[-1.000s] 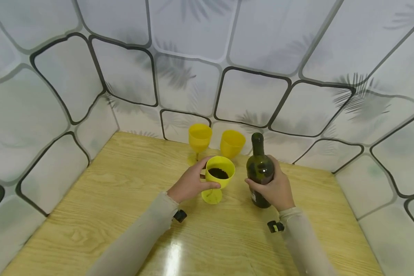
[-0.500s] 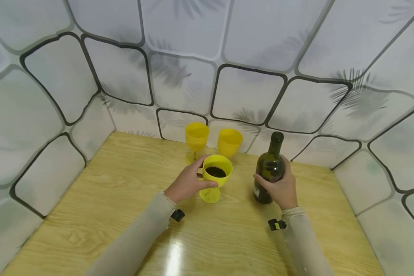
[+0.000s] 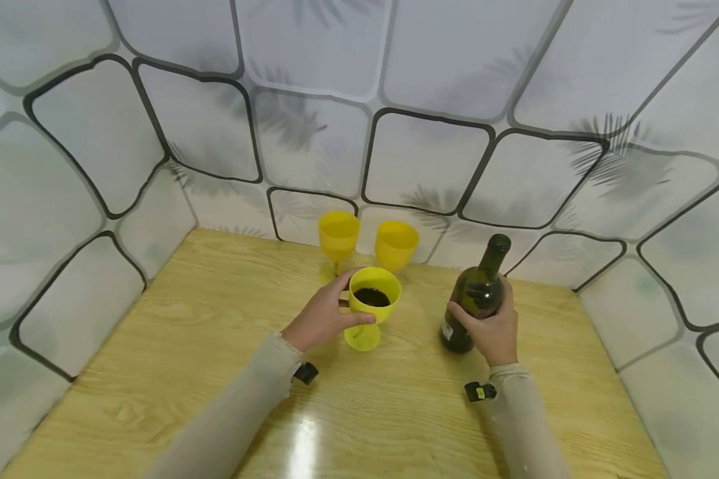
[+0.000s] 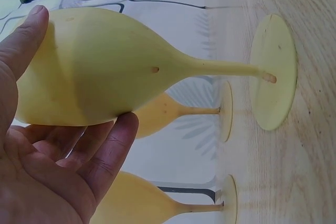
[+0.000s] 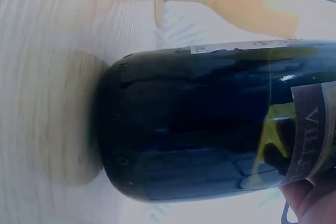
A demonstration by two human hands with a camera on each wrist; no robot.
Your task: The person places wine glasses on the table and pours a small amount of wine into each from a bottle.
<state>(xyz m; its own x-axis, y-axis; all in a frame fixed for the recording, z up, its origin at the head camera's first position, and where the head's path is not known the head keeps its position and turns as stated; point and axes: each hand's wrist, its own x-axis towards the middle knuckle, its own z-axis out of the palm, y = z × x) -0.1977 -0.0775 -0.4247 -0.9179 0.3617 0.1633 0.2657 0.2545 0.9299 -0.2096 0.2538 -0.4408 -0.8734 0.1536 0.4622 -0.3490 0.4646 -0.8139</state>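
Observation:
A yellow goblet [image 3: 364, 316] with dark liquid in its bowl is gripped by my left hand [image 3: 326, 316], thumb on the near side and fingers round the far side. In the left wrist view its stem and round foot [image 4: 274, 72] show at the tabletop. To the right, my right hand [image 3: 492, 326] grips a dark green wine bottle [image 3: 476, 293] round its body. The bottle leans right, its mouth uncovered. The right wrist view shows the bottle's base [image 5: 121, 129] close to the wood; whether it touches cannot be told. Part of a label [image 5: 312, 129] is visible.
Two more yellow goblets stand by the back wall, a left one [image 3: 338, 234] and a right one [image 3: 395, 243], beyond the held goblet. The wooden table [image 3: 174, 346] meets patterned walls [image 3: 311, 146] at the back and both sides.
My right hand has moved the bottle to the right, away from the held goblet, and the bottle has come to lean right. My left hand keeps its grip on the goblet.

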